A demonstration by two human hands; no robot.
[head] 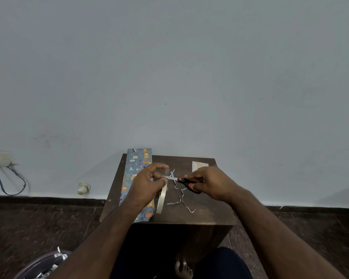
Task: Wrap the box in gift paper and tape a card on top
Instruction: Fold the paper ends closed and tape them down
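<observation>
Clear tape strip (164, 176) stays taut: left hand (147, 183) pinches it, right hand (207, 183) gripping red-handled scissors (180, 180) snips squarely.

A plain pale grey-blue wall (169, 67) (one socket with cables (0, 158)) meets dark speckled floor (38, 222); small dark wooden table (199, 214).

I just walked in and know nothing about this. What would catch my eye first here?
Two hands meet over the middle of a small dark wooden table: the right hand works red-and-black scissors whose blades point at a strip of tape pulled taut by the left hand, with the tape roll hanging just below. Next, the bright cartoon-print gift paper along the table's left side, then a small white card at the far right corner.
</observation>
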